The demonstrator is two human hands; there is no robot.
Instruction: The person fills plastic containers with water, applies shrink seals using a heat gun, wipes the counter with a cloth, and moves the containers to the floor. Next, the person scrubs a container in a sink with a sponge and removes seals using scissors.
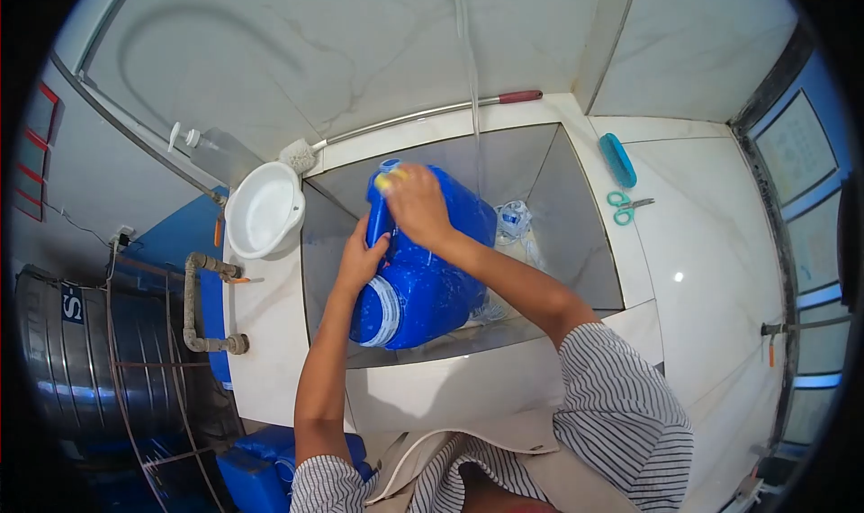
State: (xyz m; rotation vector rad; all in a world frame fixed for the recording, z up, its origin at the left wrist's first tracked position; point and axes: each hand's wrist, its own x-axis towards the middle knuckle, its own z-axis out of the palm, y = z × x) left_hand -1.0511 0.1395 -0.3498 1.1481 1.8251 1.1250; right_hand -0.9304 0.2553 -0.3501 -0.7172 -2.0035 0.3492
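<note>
A large blue plastic water jug (441, 270) lies tilted over the tiled sink (576, 243), wet and spotted with suds. Its wide white-ringed mouth faces the lower left. My left hand (362, 259) is closed around the jug's handle. Pressed against the upper end of the jug, my right hand (417, 209) grips a yellow sponge (384, 183), of which only an edge shows between the fingers. Behind the jug, some clear crumpled plastic (513, 220) sits in the sink.
On the left ledge stand a white basin (264, 211) and a clear pump bottle (225, 156). A long-handled brush (405, 117) lies along the back rim. At right are a teal brush (617, 160) and green-handled scissors (623, 208). A pipe (193, 301) juts up at left.
</note>
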